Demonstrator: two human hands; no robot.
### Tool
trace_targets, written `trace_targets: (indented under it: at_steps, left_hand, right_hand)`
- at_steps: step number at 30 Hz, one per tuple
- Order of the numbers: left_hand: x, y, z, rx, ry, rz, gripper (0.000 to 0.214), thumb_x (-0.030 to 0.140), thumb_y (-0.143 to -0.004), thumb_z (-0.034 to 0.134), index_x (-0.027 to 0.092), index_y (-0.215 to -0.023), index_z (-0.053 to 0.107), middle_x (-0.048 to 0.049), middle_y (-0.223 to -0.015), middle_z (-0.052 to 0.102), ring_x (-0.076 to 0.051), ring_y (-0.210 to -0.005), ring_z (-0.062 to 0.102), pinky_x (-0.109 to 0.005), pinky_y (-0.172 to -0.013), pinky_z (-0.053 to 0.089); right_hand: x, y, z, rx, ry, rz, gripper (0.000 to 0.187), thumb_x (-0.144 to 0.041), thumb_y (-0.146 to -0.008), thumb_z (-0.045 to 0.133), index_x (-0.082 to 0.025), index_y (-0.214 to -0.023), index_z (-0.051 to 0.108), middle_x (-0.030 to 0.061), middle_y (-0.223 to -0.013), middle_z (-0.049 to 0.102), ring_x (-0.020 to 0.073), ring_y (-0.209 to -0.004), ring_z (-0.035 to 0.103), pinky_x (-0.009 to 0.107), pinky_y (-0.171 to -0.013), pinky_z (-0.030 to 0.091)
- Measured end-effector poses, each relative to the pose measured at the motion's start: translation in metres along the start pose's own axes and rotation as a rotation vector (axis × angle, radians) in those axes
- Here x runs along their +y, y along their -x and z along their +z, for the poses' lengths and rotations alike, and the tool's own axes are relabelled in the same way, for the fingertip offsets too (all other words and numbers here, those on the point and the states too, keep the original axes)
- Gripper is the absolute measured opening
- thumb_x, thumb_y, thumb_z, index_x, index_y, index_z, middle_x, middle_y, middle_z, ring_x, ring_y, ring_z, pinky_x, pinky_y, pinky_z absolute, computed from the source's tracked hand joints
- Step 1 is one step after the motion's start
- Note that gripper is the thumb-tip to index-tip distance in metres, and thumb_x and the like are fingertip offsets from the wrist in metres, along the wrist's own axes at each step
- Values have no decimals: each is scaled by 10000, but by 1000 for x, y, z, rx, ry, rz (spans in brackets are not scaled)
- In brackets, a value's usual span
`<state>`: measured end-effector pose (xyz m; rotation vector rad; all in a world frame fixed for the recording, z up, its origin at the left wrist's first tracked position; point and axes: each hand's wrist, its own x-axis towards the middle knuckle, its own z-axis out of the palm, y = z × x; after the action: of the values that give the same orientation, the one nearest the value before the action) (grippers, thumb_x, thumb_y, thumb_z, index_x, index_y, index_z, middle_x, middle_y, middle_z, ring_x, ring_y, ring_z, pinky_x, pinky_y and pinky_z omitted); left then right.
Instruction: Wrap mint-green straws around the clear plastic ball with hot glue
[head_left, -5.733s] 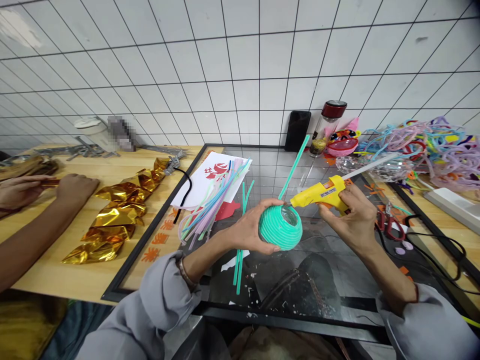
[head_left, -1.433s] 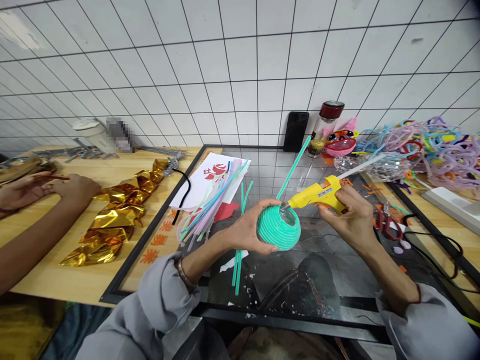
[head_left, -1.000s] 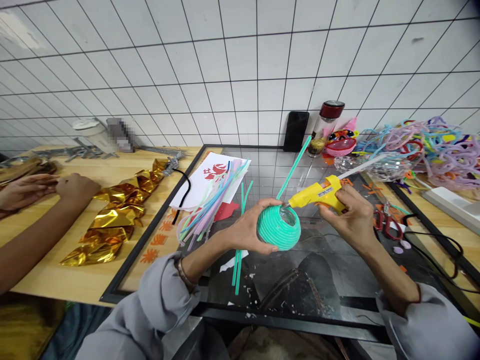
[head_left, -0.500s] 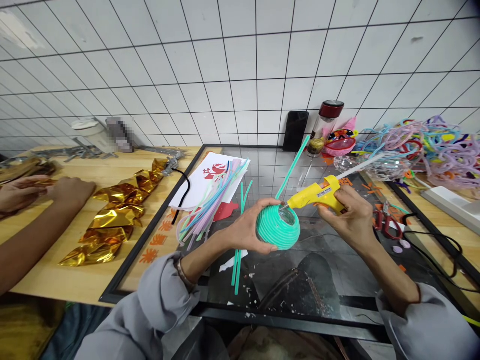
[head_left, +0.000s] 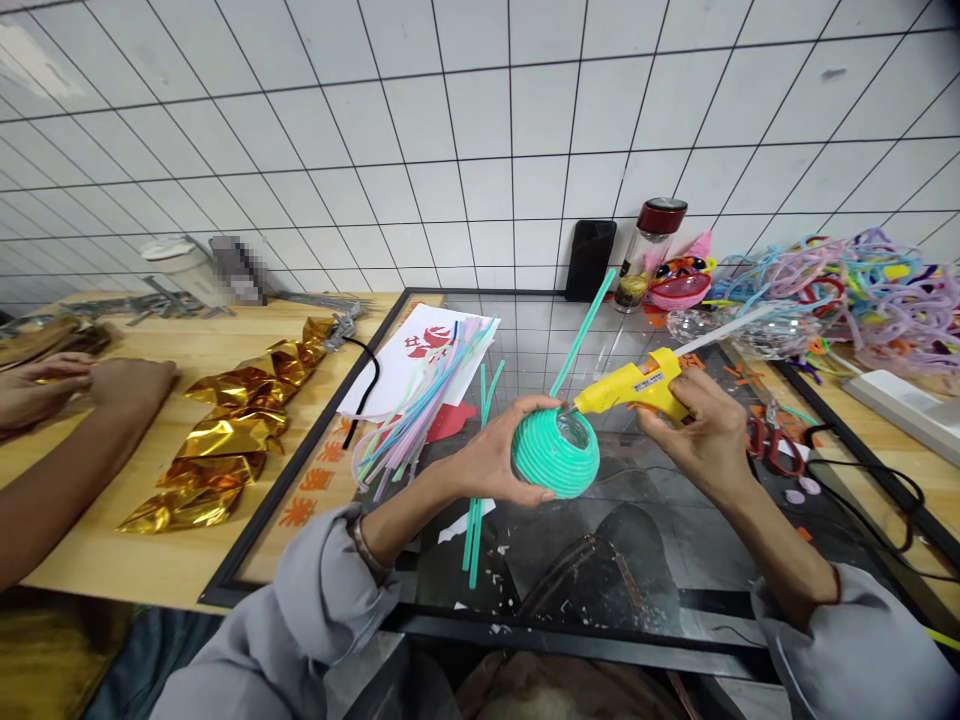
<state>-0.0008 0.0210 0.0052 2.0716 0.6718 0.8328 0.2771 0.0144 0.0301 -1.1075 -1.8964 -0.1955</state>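
Two hands occupied | left hand point(head_left: 499, 455) gripped green ribbed ball point(head_left: 555, 462) above surface point(head_left: 720, 540), between near and far edges | right hand point(head_left: 697, 415) held yellow glue gun point(head_left: 637, 386) at ball's opening | slipping probably risked burned left hand

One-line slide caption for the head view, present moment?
Left grip holds a green ridged globe; right grip holds a yellow glue gun at its opening.

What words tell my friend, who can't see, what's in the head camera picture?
A left hand grips a ridged green ball with an open top, while a right hand holds a yellow glue gun to its rim. Another person's hands show at the far left.
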Motion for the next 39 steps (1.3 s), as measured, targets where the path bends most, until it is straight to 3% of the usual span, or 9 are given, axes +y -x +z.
trace_targets:
  at_steps: [8, 15, 19, 27, 33, 39]
  left_hand:
    - [0, 0, 0, -4, 0, -36, 983, 402, -567, 885, 228, -1394, 383, -138, -1420, 518, -354, -1306, 539, -520, -1128, 433]
    - [2, -1, 0, -1, 20, -49, 979, 397, -563, 885, 238, -1396, 395, -134, -1426, 518, -362, -1317, 533, -541, -1150, 413]
    - [3, -1, 0, 4, 31, -33, 963, 377, -567, 879, 243, -1392, 400, -133, -1444, 505, -361, -1340, 518, -544, -1172, 394]
    - [1, 0, 1, 8, 43, -20, 959, 377, -568, 884, 236, -1381, 395, -141, -1450, 494, -361, -1356, 507, -539, -1182, 379]
    - [0, 1, 2, 4, 44, -32, 954, 371, -571, 882, 235, -1372, 380, -151, -1449, 488, -357, -1349, 508, -537, -1168, 382]
    - [-4, 1, 2, 7, 39, -54, 975, 384, -557, 885, 248, -1378, 377, -141, -1447, 477, -358, -1345, 500, -536, -1164, 377]
  right_hand:
    - [0, 1, 1, 4, -30, -19, 313, -217, -852, 684, -236, -678, 425, -35, -663, 424, 136, -600, 423, 305, -557, 308]
    - [-3, 1, 1, -10, -49, 58, 361, -306, -864, 662, -245, -639, 387, -26, -637, 423, 143, -579, 399, 317, -542, 294]
    - [-3, 1, 2, -9, -43, 73, 296, -302, -857, 665, -241, -666, 448, -15, -659, 462, 151, -605, 435, 313, -556, 324]
    - [1, 3, 2, -16, -51, 46, 303, -245, -853, 673, -235, -661, 437, -27, -656, 437, 144, -609, 414, 307, -566, 302]
    - [0, 1, 4, -7, -73, 75, 361, -295, -848, 669, -243, -625, 389, -43, -614, 357, 136, -561, 359, 307, -531, 260]
    - [-1, 1, 4, -10, -88, 85, 366, -323, -851, 674, -244, -625, 396, -32, -626, 389, 142, -578, 385, 309, -540, 277]
